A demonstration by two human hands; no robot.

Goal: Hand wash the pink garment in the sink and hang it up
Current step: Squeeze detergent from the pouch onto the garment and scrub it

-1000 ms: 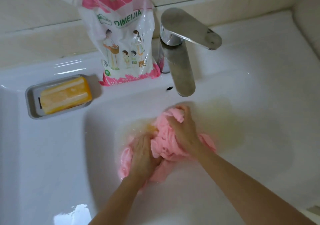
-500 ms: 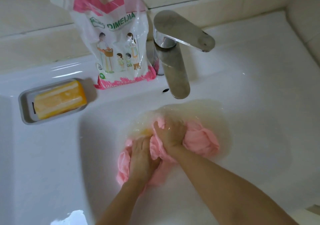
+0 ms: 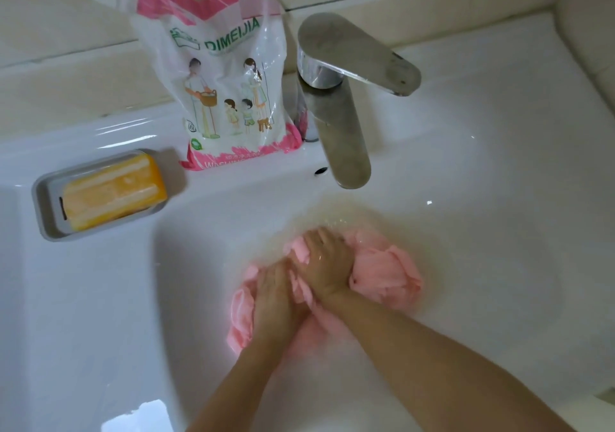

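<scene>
The pink garment [image 3: 386, 275] lies bunched in the bottom of the sink [image 3: 482, 198], half sunk in shallow, faintly yellowish water [image 3: 449, 248] just below the faucet [image 3: 342, 132] spout. Both hands are on it: the left hand [image 3: 279, 295] presses into the near-left folds, and the right hand [image 3: 327, 265] lies partly over it. The fingers [image 3: 316, 237] of both are clenched around wads of cloth. Soaked through, the fabric looks soft, limp and heavier than when dry. It is likely slippery if soapy, so it is best gathered in full handfuls, not by one edge, and supported from beneath when lifted so it does not stretch or drip widely. No water can be seen running from the spout. On the sink's left ledge a grey soap dish [image 3: 43, 205] holds a yellow-orange soap bar [image 3: 113, 192]. Behind it, a pink-and-white detergent bag [image 3: 226, 92] stands upright against the wall, next to the faucet base; how full it is cannot be told.
</scene>
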